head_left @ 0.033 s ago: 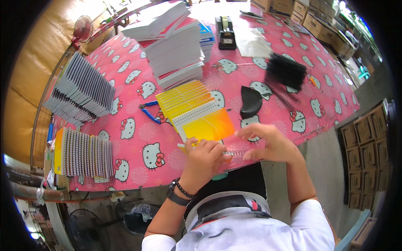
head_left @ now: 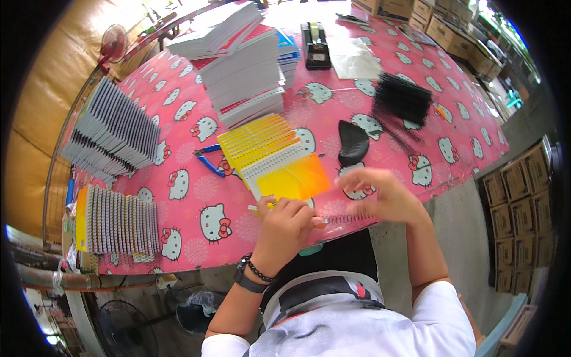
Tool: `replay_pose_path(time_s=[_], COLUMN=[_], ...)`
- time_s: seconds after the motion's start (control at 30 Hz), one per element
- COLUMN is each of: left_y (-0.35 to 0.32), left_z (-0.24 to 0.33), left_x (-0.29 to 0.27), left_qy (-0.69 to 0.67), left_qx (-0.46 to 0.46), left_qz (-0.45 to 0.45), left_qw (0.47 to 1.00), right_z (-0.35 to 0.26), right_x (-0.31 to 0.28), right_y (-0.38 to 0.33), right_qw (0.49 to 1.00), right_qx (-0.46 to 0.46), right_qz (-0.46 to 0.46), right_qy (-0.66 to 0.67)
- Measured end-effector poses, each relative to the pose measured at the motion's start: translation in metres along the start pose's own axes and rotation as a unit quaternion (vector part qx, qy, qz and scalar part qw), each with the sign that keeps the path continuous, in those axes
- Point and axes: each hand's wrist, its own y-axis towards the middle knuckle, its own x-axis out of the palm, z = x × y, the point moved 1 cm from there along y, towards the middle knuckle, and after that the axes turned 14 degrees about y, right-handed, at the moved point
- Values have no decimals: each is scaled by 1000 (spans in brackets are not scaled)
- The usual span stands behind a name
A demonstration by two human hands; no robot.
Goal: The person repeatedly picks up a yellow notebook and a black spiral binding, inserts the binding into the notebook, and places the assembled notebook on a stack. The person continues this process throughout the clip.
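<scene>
Near the table's front edge my left hand point(head_left: 288, 220) is closed on a small yellow-and-orange booklet, most of it hidden under the fingers. From its right side a thin spiral binding coil point(head_left: 348, 219) sticks out toward my right hand point(head_left: 380, 193). That hand hovers over the coil's far end, slightly blurred, its fingers apart with nothing visible between them. Just beyond my left hand lies a fanned pile of yellow booklets point(head_left: 267, 154) with punched edges. Blue-handled cutting pliers point(head_left: 209, 162) rest left of the pile. A black half-round object point(head_left: 353, 143) lies to its right.
Bound notebooks stand in a dark-edged stack point(head_left: 113, 131) and a spiral-edged row point(head_left: 119, 220) at the left. A tall paper stack point(head_left: 241, 74), a tape dispenser point(head_left: 316, 47) and a bundle of black coils point(head_left: 403, 100) occupy the far side. Cartons point(head_left: 520, 208) stand at right.
My right hand has lifted slightly off the coil's end, and more of the coil shows between the hands. My left hand keeps its grip. The whole view has shifted a little.
</scene>
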Motion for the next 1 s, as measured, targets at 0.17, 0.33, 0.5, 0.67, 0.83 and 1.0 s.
replay_pose_path(time_s=[0.17,0.33,0.5,0.67,0.83,1.0], left_y=[-6,-18,-20,-25,-26,-21], left_z=[-13,-19,-12,-16,-18,-17], left_x=[-13,-7,-9,-3,-1,0], left_qy=[10,-10,-24,-31,-53,-51], left_qx=[-46,-16,-25,-25,-18,-19], left_qz=[52,34,71,85,82,101], left_qw=[998,999,997,996,995,993], right_z=[55,68,88,54,26,37], right_x=[-72,-69,-52,-33,23,13], right_y=[11,44,64,48,0,4], right_qw=[962,976,966,989,959,999], right_qx=[48,-49,-45,-5,-17,-9], right_qz=[211,28,38,30,-170,16], right_qy=[-169,-210,-252,-145,225,49])
